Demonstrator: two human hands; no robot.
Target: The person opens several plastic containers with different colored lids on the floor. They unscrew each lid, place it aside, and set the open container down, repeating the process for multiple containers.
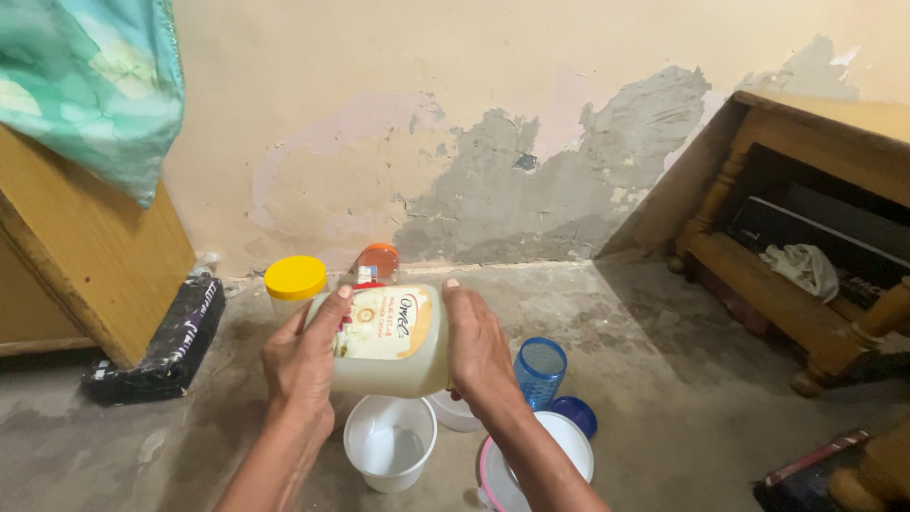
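Head view: your left hand (301, 365) and right hand (479, 353) both wrap a cream jar (391, 339), held tilted between them above a white cup (390, 442). Yellow-lidded jar (295, 284) just beyond your left hand; blue cup (540, 370) right of your right hand; white bowl (569, 438) under that wrist.

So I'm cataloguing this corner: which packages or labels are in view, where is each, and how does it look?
Cream jar: held sideways between left hand and right hand; pale, cream-and-gold label.
Yellow-lidded jar: floor behind, clear body.
Orange-lidded jar: by the wall.
Black wrapped package: floor, left.
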